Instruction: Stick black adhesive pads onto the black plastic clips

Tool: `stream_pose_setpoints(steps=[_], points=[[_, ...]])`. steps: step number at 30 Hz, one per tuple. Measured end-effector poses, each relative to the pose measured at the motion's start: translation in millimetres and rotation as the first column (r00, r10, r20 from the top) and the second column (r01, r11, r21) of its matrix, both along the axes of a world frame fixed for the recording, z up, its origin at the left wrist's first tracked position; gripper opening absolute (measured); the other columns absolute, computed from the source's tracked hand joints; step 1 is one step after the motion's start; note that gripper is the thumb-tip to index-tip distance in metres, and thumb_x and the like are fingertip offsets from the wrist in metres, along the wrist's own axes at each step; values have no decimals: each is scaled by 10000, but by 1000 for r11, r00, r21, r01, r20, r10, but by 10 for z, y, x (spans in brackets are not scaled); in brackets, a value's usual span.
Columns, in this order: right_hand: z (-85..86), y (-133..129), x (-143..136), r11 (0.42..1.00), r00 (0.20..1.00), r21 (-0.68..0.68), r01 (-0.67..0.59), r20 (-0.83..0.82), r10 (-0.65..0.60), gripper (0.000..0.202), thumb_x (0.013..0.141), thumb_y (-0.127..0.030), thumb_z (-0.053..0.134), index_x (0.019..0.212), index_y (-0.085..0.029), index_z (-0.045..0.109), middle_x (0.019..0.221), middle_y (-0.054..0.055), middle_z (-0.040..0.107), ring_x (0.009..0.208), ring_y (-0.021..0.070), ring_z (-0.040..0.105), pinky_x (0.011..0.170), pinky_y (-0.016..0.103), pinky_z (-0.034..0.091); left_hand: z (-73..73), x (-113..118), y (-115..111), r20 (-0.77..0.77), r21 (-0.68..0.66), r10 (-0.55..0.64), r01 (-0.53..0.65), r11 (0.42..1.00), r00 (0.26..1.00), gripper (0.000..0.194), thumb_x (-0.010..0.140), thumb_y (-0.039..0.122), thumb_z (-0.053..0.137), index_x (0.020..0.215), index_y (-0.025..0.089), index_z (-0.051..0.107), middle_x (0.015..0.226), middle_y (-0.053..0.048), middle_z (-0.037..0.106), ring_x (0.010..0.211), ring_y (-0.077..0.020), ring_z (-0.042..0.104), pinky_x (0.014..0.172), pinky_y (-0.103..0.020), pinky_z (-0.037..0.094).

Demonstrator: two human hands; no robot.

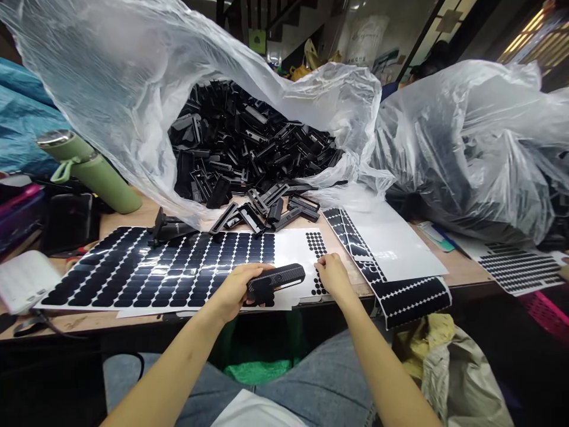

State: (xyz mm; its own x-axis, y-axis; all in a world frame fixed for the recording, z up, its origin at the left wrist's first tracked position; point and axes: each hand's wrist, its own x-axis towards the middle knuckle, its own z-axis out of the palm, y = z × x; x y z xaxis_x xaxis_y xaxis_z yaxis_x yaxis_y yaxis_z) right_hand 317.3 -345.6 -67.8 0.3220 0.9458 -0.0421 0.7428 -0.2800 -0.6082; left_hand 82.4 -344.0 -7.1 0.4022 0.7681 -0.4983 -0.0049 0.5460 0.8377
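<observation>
My left hand [234, 292] is closed around a long black plastic part [276, 279] with a ribbed, carbon-look face and a round mark, held above the table's front edge. My right hand [334, 276] is at a white sheet with small round black stickers [316, 249]. Its thumb and forefinger pinch together at the sheet's right edge; whatever is between them is too small to make out. Left of this lies a large sheet of black oblong stickers [133, 267]. Several loose black plastic parts [271, 207] lie just beyond the sheets.
A clear plastic bag [133, 77] spills a heap of black parts [253, 142]. Another full bag [457, 148] stands to the right. More sticker sheets [413, 299] overhang the edge. At left are a green bottle [95, 175], a white device [27, 281] and a black stand [166, 228].
</observation>
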Motion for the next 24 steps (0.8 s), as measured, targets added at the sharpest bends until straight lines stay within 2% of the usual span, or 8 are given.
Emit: stream_pose_setpoints(steps=[3,5,7,10,14,24], points=[[178,-119,-66,1000,999,18,-12,-38,13,130,750,-191,487,622,-197,462,790,60,496,771,199,520,753,327,399,-9,-11,-5,-2,4,20,-20,1000,1000,350,758,290,481,1031,115,613,802,-119,692,620,-209,632,420,-251,445],[359,-243,-183,995,984,78,-54,-167,67,127,792,-255,458,678,-200,475,805,46,516,778,183,516,738,313,407,-2,-2,-8,-3,12,27,-27,1000,1000,346,760,288,478,1024,114,617,790,-118,691,617,-208,631,417,-247,443],[538,-367,-356,978,924,164,-127,-338,177,146,820,-306,428,727,-208,483,855,35,535,807,170,516,724,298,414,9,19,-13,-1,23,34,-34,999,999,335,755,286,484,1005,114,625,776,-111,687,598,-201,625,419,-245,442],[705,-482,-627,952,862,231,-201,-420,284,147,825,-281,421,713,-208,481,981,47,515,934,173,496,795,315,403,23,53,-25,12,44,51,-52,998,999,314,740,289,507,968,115,637,752,-92,673,552,-183,610,424,-252,450],[721,-497,-801,962,877,214,-172,-412,248,143,820,-255,427,701,-201,487,1029,71,472,974,187,481,844,353,389,22,51,-50,28,76,51,-53,996,998,303,734,307,528,948,124,640,777,-84,661,562,-175,609,421,-238,450],[671,-504,-829,953,901,246,-178,-349,258,129,813,-234,443,691,-201,473,994,69,471,922,188,483,825,356,395,33,60,-104,20,72,72,-74,995,997,298,732,321,528,952,147,629,734,-43,642,554,-167,599,405,-246,452]])
